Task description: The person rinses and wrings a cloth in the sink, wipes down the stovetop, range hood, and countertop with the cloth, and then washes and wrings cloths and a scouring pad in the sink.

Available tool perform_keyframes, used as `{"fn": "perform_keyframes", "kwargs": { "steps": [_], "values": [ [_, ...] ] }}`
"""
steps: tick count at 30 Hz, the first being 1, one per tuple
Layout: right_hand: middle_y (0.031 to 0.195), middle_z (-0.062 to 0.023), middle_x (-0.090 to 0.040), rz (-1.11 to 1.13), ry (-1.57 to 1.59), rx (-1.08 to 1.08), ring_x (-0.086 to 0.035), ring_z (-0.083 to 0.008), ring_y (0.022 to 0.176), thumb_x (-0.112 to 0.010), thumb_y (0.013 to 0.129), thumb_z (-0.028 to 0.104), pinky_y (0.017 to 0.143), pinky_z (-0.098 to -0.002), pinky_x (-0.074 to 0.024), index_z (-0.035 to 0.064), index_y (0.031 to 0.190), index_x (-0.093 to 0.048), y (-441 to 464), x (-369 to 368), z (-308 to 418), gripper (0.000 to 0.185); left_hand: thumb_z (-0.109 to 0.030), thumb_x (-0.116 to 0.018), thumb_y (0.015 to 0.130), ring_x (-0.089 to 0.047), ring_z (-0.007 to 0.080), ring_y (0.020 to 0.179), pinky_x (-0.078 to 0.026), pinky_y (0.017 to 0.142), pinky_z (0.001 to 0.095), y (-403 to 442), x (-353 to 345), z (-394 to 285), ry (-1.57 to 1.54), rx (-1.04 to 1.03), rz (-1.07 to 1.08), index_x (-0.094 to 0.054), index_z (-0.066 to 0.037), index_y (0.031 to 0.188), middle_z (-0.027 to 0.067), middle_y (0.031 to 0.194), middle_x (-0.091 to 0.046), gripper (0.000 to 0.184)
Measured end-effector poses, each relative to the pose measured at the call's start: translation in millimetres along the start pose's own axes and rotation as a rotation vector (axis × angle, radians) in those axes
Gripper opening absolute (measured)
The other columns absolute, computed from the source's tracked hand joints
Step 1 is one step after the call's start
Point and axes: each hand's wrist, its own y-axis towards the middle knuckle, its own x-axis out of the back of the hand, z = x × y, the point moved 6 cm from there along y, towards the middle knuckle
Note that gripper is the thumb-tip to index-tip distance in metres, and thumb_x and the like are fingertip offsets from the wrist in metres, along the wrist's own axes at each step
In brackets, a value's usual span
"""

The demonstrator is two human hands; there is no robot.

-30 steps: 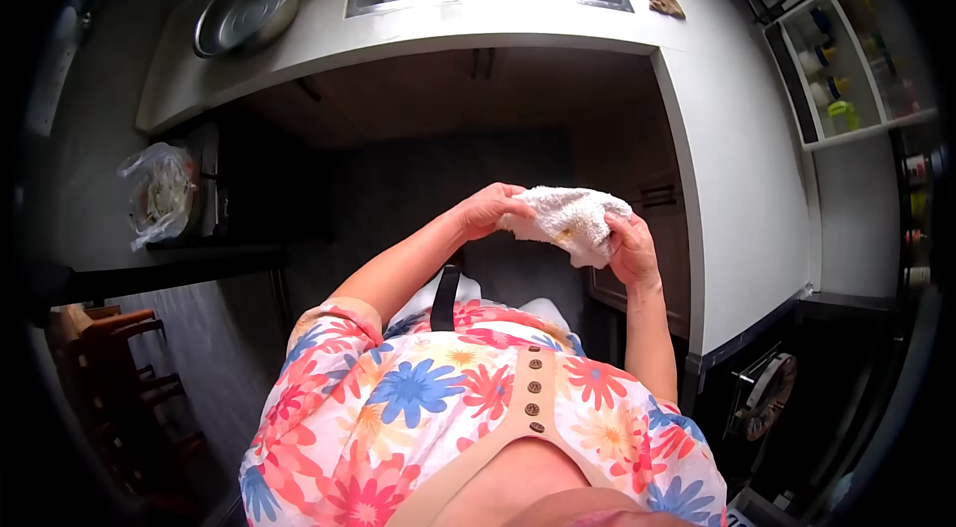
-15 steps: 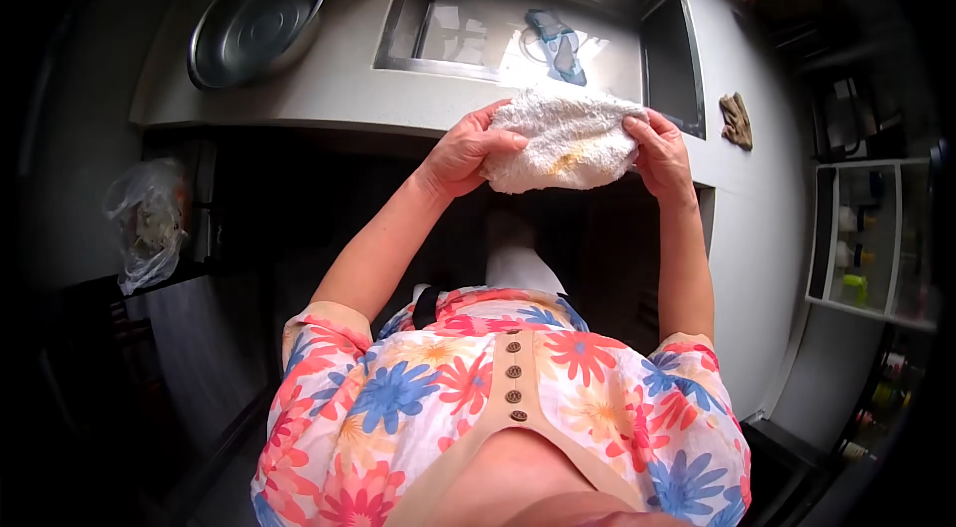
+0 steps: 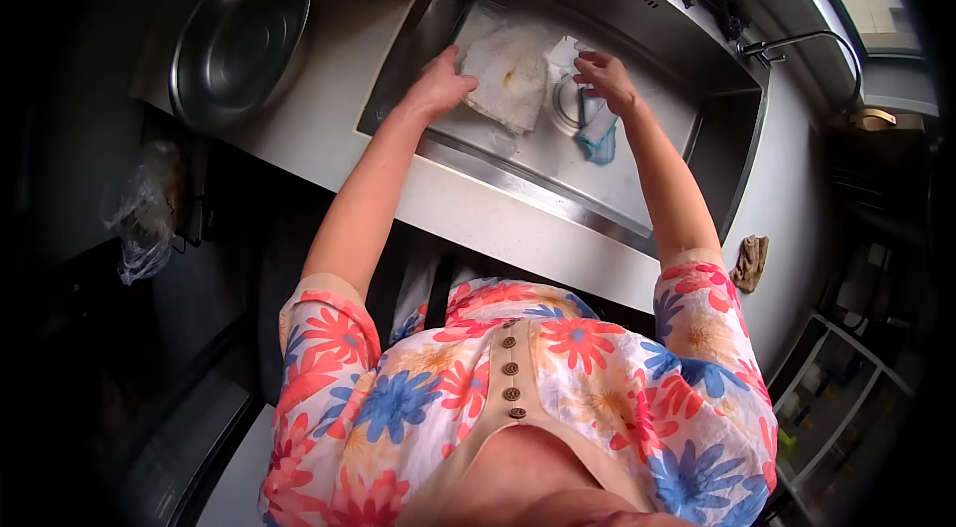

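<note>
A white cloth (image 3: 506, 79) with a yellowish-brown stain lies spread out on the floor of the steel sink (image 3: 657, 143). My left hand (image 3: 441, 89) is over the cloth's left edge, thumb and fingers apart, holding nothing that I can see. My right hand (image 3: 607, 82) hovers to the right of it, fingers loosely parted and without anything in them. Below that hand lies a blue and white cloth (image 3: 597, 136), partly hidden by it, beside the round drain (image 3: 567, 104).
A large metal basin (image 3: 242, 39) stands on the counter (image 3: 344, 64) to the left. The curved faucet (image 3: 812, 41) rises at the sink's back right corner. A crumpled brown rag (image 3: 749, 263) lies on the right-hand counter. A plastic bag (image 3: 149, 213) hangs at the left.
The white cloth has gone from between both hands above the counter edge down into the sink, and the hands have let go. The view has turned and moved closer to the sink.
</note>
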Motion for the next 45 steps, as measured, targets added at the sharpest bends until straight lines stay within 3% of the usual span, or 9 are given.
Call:
{"fn": "perform_keyframes", "kwargs": {
  "steps": [5,12,15,20,23,33,36,41,45],
  "values": [
    [0.088,-0.0225,-0.062,-0.244,-0.504,0.174,-0.059,-0.0372,0.084,-0.055,0.077,0.031,0.074,-0.0419,-0.0457,-0.0032,0.096,-0.059,43,-53,-55,0.040,-0.016,-0.060,0.070,-0.039,0.0302,0.121,-0.033,0.098,0.0362,72,-7,31,0.078,0.012,0.104,-0.034,-0.004,0.133,0.0219,0.133,-0.037,0.069],
    [0.080,-0.0258,-0.059,-0.144,-0.687,0.123,-0.058,-0.0394,0.081,-0.053,0.074,0.020,0.072,-0.0445,-0.0461,-0.0014,0.080,-0.059,46,-48,-41,0.023,-0.025,-0.057,0.076,-0.055,0.0319,0.099,-0.043,0.087,0.0397,140,-49,34,0.682,0.004,0.043,-0.041,-0.015,0.130,0.0116,0.114,-0.056,0.057],
    [0.072,-0.0267,-0.058,-0.653,-0.507,0.078,-0.058,-0.0410,0.077,-0.053,0.076,0.023,0.070,-0.0453,-0.0456,-0.0014,0.084,-0.056,50,-38,-37,0.026,-0.032,-0.056,0.080,-0.057,0.0242,0.085,-0.045,0.079,0.0368,129,-79,58,-0.211,0.481,0.321,-0.044,-0.013,0.127,0.0091,0.098,-0.058,0.052],
    [0.073,-0.0216,-0.058,-0.248,-0.354,0.284,-0.056,-0.0414,0.071,-0.056,0.080,0.027,0.061,-0.0451,-0.0447,0.0034,0.075,-0.052,4,-134,56,0.025,-0.044,-0.051,0.082,-0.053,0.0281,0.094,-0.042,0.081,0.0395,154,-86,99,-0.894,0.459,0.187,-0.053,-0.011,0.113,0.0127,0.104,-0.056,0.045],
    [0.073,-0.0207,-0.055,-0.296,-0.473,0.625,-0.056,-0.0372,0.067,-0.056,0.082,0.022,0.056,-0.0406,-0.0434,0.0043,0.072,-0.049,-8,-160,83,0.021,-0.044,-0.048,0.085,-0.054,0.0258,0.091,-0.044,0.080,0.0346,132,-72,69,-0.615,0.027,0.016,-0.053,-0.006,0.111,0.0135,0.103,-0.056,0.047],
    [0.076,-0.0213,-0.061,-0.778,-0.531,0.233,-0.059,-0.0387,0.075,-0.052,0.082,0.034,0.067,-0.0445,-0.0466,0.0034,0.089,-0.059,100,-2,-10,0.032,-0.025,-0.051,0.088,-0.057,0.0222,0.086,-0.050,0.069,0.0366,145,-36,67,-0.989,0.613,-0.289,-0.049,-0.005,0.114,0.0099,0.104,-0.056,0.033],
    [0.077,-0.0210,-0.061,-0.340,-0.502,0.447,-0.060,-0.0350,0.075,-0.052,0.083,0.029,0.065,-0.0400,-0.0457,0.0026,0.085,-0.058,85,-90,12,0.027,-0.031,-0.049,0.086,-0.056,0.0229,0.088,-0.046,0.076,0.0363,150,-48,73,-1.001,0.561,-0.156,-0.051,-0.008,0.108,0.0082,0.100,-0.057,0.032],
    [0.064,-0.0178,-0.057,-0.249,-0.511,0.656,-0.059,-0.0342,0.066,-0.055,0.084,0.022,0.059,-0.0376,-0.0456,0.0056,0.074,-0.055,-1,-182,105,0.019,-0.036,-0.045,0.083,-0.056,0.0217,0.085,-0.043,0.080,0.0367,165,-80,87,-1.218,-0.061,0.210,-0.055,-0.012,0.094,0.0047,0.089,-0.059,0.028],
    [0.065,-0.0192,-0.054,-0.352,-0.455,0.359,-0.053,-0.0406,0.061,-0.057,0.081,0.021,0.054,-0.0408,-0.0430,0.0074,0.069,-0.052,75,-117,66,0.019,-0.030,-0.048,0.084,-0.058,0.0240,0.085,-0.044,0.082,0.0380,162,-109,74,-1.252,0.456,0.108,-0.056,-0.011,0.098,0.0073,0.095,-0.060,0.024]
  ]
}}
